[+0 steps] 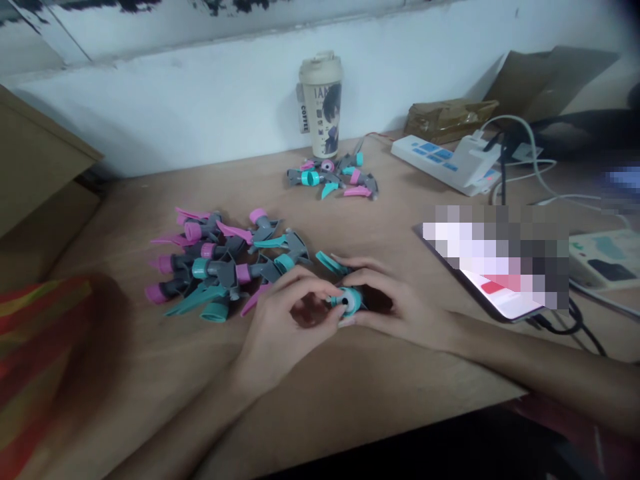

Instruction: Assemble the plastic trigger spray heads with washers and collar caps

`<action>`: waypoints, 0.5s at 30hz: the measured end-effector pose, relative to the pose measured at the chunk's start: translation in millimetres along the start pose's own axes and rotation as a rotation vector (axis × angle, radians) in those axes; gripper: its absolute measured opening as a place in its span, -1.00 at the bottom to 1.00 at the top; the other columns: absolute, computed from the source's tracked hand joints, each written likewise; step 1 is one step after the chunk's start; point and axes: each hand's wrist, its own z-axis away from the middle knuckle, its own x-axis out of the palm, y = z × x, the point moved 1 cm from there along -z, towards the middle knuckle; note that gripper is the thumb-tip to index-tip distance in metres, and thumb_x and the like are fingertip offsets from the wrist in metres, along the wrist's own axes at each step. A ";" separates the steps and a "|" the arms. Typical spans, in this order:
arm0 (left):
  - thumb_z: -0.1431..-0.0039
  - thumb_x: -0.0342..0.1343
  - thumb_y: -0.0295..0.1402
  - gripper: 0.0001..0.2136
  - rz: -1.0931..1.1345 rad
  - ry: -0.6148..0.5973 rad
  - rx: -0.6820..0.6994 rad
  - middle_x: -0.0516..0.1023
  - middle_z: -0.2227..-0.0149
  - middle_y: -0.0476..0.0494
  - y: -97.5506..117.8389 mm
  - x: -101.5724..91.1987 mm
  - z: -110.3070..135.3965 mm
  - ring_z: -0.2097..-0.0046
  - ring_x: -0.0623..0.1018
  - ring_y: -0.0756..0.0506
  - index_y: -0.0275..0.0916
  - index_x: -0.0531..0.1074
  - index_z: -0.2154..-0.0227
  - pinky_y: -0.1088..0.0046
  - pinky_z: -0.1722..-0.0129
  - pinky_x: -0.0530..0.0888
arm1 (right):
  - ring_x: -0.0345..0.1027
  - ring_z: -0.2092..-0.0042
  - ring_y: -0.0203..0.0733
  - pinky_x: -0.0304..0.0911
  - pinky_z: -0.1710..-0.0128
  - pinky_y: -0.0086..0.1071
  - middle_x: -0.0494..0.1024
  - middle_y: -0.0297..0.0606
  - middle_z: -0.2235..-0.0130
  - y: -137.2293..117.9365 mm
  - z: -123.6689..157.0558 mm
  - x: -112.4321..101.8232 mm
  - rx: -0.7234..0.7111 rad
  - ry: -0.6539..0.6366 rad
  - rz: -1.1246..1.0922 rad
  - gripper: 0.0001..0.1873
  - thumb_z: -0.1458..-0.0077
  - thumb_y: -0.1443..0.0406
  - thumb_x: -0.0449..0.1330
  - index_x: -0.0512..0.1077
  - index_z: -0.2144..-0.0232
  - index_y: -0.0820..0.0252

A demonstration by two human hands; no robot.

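A trigger spray head (354, 301) with a teal collar and teal lever is between my hands, its round collar opening turned towards me. My right hand (395, 297) is closed round its body from the right, and the fingers cover most of it. On the left, the thumb and index finger of my left hand (285, 320) pinch at the collar's edge; any small part between those fingertips is too small to name. Close beyond my left hand lies a pile of grey trigger spray heads (220, 270) with pink or teal collars and levers.
A smaller group of spray heads (325, 177) lies before a lidded coffee cup (325, 107) by the wall. Rightward are a lit phone or tablet (480, 267), a white power strip (435, 160) with cables, and a taped package (445, 119). Striped fabric (40, 360) is at lower left.
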 end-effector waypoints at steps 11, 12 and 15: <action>-0.02 0.15 -0.46 -0.94 -0.139 -0.001 -0.034 0.35 0.47 0.04 2.1 4.2 0.7 0.49 0.39 0.08 -0.18 0.49 0.44 0.63 0.55 0.33 | 0.23 -0.06 -0.05 0.20 0.00 -0.10 0.35 -0.15 0.01 -2.8 -1.1 -0.7 -0.035 0.072 0.205 -0.72 0.02 0.11 0.24 0.43 0.25 0.10; -0.01 0.14 -0.46 -0.94 -0.147 -0.003 -0.040 0.35 0.48 0.04 2.0 4.7 1.0 0.49 0.38 0.09 -0.18 0.48 0.44 0.64 0.56 0.32 | 0.23 -0.04 -0.05 0.19 0.01 -0.11 0.35 -0.16 0.02 -3.5 -1.1 -1.0 -0.040 0.086 0.236 -0.72 0.03 0.10 0.25 0.45 0.27 0.10; 0.01 0.13 -0.47 -0.93 -0.168 -0.009 -0.060 0.32 0.50 0.06 1.2 6.1 1.9 0.52 0.35 0.09 -0.18 0.46 0.45 0.63 0.58 0.29 | 0.24 0.00 -0.05 0.17 0.07 -0.13 0.36 -0.17 0.05 -5.2 -0.9 -1.7 -0.067 0.122 0.318 -0.73 0.03 0.08 0.24 0.47 0.32 0.09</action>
